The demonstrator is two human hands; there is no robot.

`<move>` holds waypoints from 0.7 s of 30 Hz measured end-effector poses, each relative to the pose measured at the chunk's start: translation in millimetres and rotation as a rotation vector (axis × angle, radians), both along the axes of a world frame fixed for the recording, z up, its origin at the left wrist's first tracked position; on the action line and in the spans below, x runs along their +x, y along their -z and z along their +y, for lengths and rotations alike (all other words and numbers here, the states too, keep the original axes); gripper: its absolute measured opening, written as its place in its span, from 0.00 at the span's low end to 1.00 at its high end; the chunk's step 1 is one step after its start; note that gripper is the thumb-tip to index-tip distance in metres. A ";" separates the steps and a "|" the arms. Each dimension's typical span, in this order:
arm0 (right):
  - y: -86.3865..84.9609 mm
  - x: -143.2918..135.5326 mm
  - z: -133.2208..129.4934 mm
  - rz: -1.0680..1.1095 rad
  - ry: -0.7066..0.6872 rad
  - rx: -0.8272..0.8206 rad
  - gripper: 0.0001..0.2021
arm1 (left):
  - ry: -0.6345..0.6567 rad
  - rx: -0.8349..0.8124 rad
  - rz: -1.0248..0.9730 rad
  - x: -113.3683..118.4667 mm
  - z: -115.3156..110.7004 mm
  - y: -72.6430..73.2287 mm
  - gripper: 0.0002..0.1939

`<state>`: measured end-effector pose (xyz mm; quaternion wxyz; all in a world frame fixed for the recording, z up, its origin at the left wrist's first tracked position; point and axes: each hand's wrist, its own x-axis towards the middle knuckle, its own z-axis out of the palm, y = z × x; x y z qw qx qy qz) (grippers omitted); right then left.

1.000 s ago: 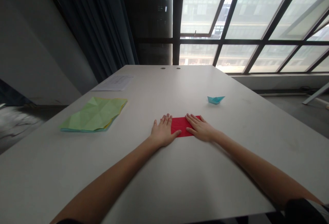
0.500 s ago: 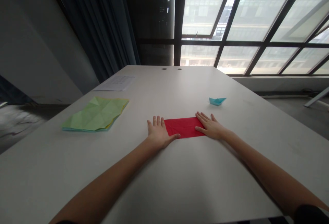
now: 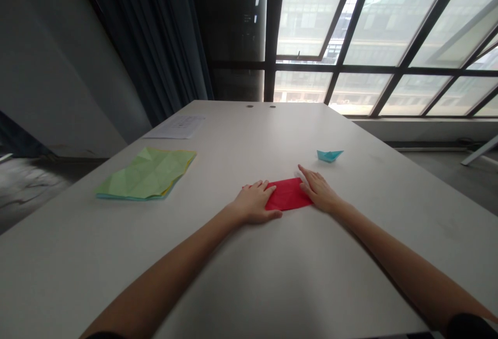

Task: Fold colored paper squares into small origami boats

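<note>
A folded sheet of red paper [image 3: 288,194] lies flat on the white table, roughly a rectangle. My left hand [image 3: 257,203] rests open over its left end, fingers on the paper and the thumb stretched along the near edge. At the right end my right hand [image 3: 318,190] touches the paper, tilted onto its side, with its fingers stretched out and the thumb apart. Both hands cover the paper's ends. Beyond my right hand sits a small blue folded paper boat [image 3: 329,156].
To the left lies a stack of creased coloured paper [image 3: 146,174], light green on top with yellow and blue edges below. A printed white sheet [image 3: 176,127] is behind it near the table's left edge. Windows and a dark curtain [image 3: 148,38] stand beyond the white table [image 3: 249,136].
My left hand has slid right, from beside the red paper's left edge to over its left end. The right hand has turned from lying flat onto its side.
</note>
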<state>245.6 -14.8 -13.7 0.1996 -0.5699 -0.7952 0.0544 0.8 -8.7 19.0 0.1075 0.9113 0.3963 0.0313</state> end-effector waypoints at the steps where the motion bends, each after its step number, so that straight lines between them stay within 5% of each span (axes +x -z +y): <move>1: -1.7 -1.0 0.1 0.064 0.013 0.065 0.27 | -0.026 -0.005 -0.013 0.0 0.2 -3.4 0.39; 6: -8.8 -7.2 -1.4 0.270 0.056 0.268 0.16 | -0.162 -0.122 -0.108 -0.7 4.2 -19.2 0.30; 11: -14.1 -14.1 -7.1 0.185 -0.003 0.260 0.11 | -0.201 0.024 -0.142 -1.6 6.7 -21.1 0.24; 15: -16.1 -17.4 -9.9 0.296 0.093 0.275 0.16 | -0.336 0.060 -0.372 -4.0 14.8 -21.8 0.20; 17: -16.3 -17.9 -9.9 0.338 0.153 0.245 0.18 | -0.420 -0.036 -0.583 -6.3 22.5 -21.9 0.19; 21: -17.5 -18.7 -10.2 0.202 0.227 0.222 0.18 | -0.556 -0.563 -1.019 -10.7 36.4 -18.1 0.16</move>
